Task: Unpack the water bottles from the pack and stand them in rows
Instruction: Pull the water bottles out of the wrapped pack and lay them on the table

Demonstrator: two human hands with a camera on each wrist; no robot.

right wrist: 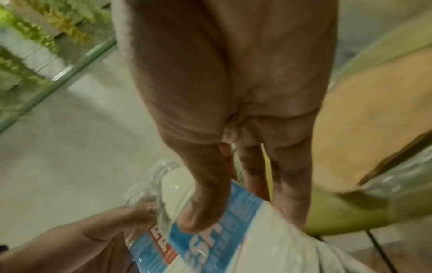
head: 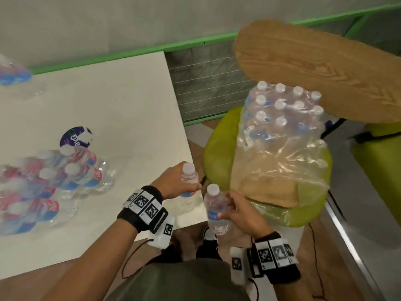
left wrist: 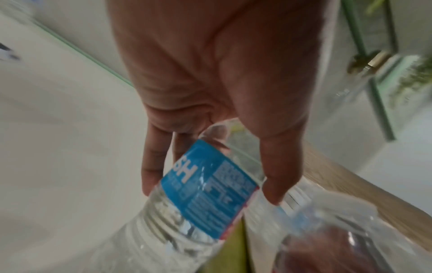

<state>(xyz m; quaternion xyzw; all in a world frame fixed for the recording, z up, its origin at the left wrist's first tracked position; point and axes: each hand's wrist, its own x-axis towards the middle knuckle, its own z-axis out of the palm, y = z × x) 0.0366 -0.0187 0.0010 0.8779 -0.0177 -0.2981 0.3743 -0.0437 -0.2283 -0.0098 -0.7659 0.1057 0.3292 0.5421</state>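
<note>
The left hand [head: 173,181] is gripping a water bottle [head: 188,181] at the table [head: 130,101] edge, fingers curled around its label. The right hand [head: 240,210] is holding a second bottle [head: 213,205] just off the edge, at 3 o'clock of the first. The task looks partly done: a cluster of bottles [head: 50,181] is standing at 9 o'clock, while the torn pack [head: 280,131] on the green chair [head: 217,148] at 1 o'clock is keeping many more. The rows are blurring, so their count is unclear.
</note>
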